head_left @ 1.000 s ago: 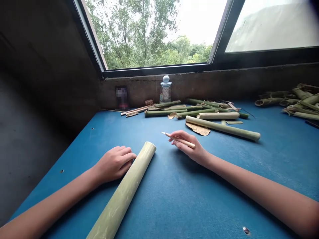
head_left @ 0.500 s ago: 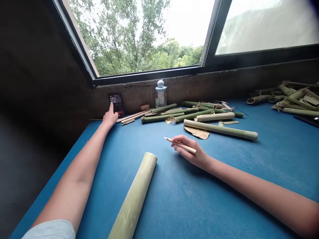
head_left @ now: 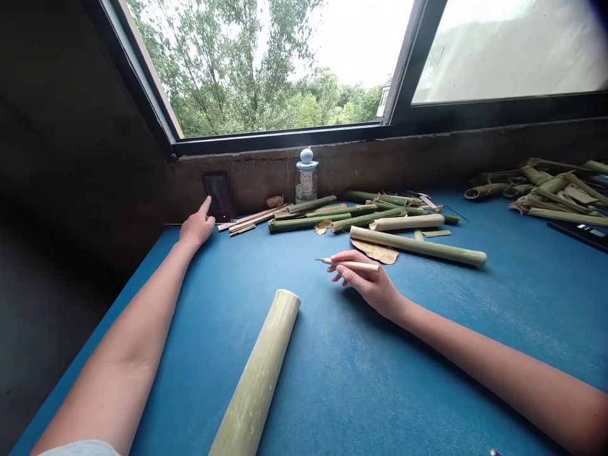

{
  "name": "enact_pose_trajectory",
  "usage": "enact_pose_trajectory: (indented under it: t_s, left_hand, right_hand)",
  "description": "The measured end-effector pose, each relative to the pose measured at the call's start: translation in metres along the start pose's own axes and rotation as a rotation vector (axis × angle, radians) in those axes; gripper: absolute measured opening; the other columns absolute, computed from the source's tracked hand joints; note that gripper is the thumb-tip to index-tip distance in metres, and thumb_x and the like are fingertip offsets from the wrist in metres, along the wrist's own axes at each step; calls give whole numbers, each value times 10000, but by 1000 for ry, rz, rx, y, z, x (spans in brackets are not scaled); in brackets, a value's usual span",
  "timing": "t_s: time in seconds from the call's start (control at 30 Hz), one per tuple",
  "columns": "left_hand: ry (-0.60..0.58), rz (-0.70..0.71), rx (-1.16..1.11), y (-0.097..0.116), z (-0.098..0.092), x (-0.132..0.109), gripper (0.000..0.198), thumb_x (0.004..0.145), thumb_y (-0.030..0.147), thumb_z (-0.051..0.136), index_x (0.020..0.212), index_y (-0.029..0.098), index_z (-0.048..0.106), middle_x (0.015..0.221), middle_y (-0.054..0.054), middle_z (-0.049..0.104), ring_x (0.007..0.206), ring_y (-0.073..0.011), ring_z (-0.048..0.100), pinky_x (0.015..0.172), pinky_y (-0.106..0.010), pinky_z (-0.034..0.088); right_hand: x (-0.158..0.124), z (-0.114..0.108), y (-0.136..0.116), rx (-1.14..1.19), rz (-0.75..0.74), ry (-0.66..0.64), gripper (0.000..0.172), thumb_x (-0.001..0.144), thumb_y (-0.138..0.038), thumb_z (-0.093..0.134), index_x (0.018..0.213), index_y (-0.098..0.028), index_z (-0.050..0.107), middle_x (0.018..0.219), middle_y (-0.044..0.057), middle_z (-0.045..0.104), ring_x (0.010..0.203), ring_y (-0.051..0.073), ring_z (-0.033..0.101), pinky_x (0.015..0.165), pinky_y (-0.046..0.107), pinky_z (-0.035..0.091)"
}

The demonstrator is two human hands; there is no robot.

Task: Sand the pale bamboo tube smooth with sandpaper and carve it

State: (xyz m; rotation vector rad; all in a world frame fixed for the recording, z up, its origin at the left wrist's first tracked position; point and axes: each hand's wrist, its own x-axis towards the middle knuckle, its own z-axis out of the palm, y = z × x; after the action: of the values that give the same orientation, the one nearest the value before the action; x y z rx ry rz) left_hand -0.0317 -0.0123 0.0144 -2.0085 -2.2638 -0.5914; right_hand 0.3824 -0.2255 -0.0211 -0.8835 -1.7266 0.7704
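My left hand (head_left: 197,226) is stretched toward the back wall, its index finger out and the other fingers curled, holding nothing. Just beyond that fingertip a phone (head_left: 218,193) leans on the wall with its screen dark. My right hand (head_left: 363,277) grips a small carving knife (head_left: 358,265) by its pale wooden handle, the thin blade pointing left above the table. A thick pale-green bamboo tube (head_left: 259,367) lies between my forearms, its near end cut off by the frame. Another peeled bamboo piece (head_left: 422,247) rests on a dry brown sheath (head_left: 377,252) beyond my right hand.
Several green bamboo lengths (head_left: 308,223) and thin strips (head_left: 247,220) lie along the back of the blue table (head_left: 380,392). A lidded glass jar (head_left: 306,180) stands by the wall. More split bamboo (head_left: 555,190) is heaped at the right beside a dark flat object (head_left: 579,234).
My left hand has drawn back slightly left from the phone, whose lit screen has gone dark. My right hand has turned the knife flatter, and its lower fingers have loosened.
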Motion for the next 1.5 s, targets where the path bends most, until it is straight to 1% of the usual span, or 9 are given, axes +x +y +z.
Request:
enact_pose_trajectory:
  t_s: [0.2, 0.33, 0.43, 0.57, 0.77, 0.93, 1.1, 1.3, 1.5]
  left_hand:
    - [-49, 28, -26, -9, 11, -12, 708, 895, 337, 408, 1596, 322, 306, 1254, -100, 704, 1116, -375, 661, 871, -450, 528]
    - [-14, 13, -39, -9, 10, -14, 641, 905, 310, 400, 1546, 332, 419, 1270, -106, 696, 1129, -367, 656, 878, -439, 528]
    - [0, -15, -58, -11, 9, -13, 613, 912, 308, 395, 1522, 318, 461, 1272, -128, 693, 1131, -373, 653, 875, -446, 527]
    - [10, -39, -81, -13, 11, -10, 591, 904, 292, 401, 1484, 279, 508, 1294, -133, 682, 1172, -367, 634, 904, -443, 519]
    - [-5, -58, -62, -9, 12, -10, 678, 900, 313, 411, 1570, 227, 365, 1266, -157, 689, 1157, -381, 636, 905, -459, 516]
    - [9, -22, -65, -11, 13, -11, 619, 896, 292, 410, 1511, 278, 474, 1296, -114, 685, 1167, -361, 635, 909, -440, 515]
    - [33, 9, -54, -16, 14, -7, 456, 892, 265, 388, 1186, 267, 736, 1261, -54, 711, 1167, -318, 638, 933, -397, 511]
    - [-1, 60, 51, -12, 17, -9, 478, 899, 309, 397, 1256, 317, 714, 1258, -47, 714, 1151, -337, 646, 903, -422, 524]
    - [2, 15, 113, -6, 12, -14, 497, 900, 312, 402, 1303, 316, 691, 1247, -82, 716, 1133, -358, 654, 879, -434, 526]
  right_hand:
    - [-4, 17, -16, -49, -227, 36, 142, 977, -245, 588, 1054, -205, 700, 1035, 87, 750, 885, 190, 742, 762, 332, 616]
    - [-10, 45, -47, -255, -562, -233, 267, 994, -171, 546, 1244, -204, 636, 1119, 92, 758, 1063, 190, 708, 927, 344, 564]
    - [-16, 71, -62, -473, -729, -476, 291, 1032, -259, 498, 1299, -198, 597, 1341, 76, 672, 1361, 217, 527, 1165, 383, 398]
    - [-20, 88, -63, -519, -738, -586, 370, 1009, -478, 524, 1233, -201, 624, 1349, 68, 644, 1370, 217, 478, 1243, 383, 269]
    - [-8, 73, -64, -548, -735, -641, 315, 1016, -228, 496, 1313, -204, 597, 1234, 76, 677, 1244, 208, 537, 1167, 360, 368]
    - [18, 41, -34, -741, -647, -583, 375, 1000, -126, 449, 1349, -180, 575, 1353, 125, 635, 1329, 283, 508, 1125, 492, 432]
    - [40, -6, 7, -674, -448, -476, 405, 953, -75, 459, 1313, -203, 593, 1357, 144, 621, 1407, 278, 464, 1107, 515, 482]
    - [20, 17, -31, -566, -496, -704, 445, 861, -34, 506, 1283, -149, 591, 1370, 168, 599, 1476, 297, 352, 1207, 525, 352]
    - [0, 39, -61, -406, -541, -797, 421, 851, -119, 517, 1262, -176, 586, 1343, 131, 637, 1449, 284, 414, 1233, 520, 284]
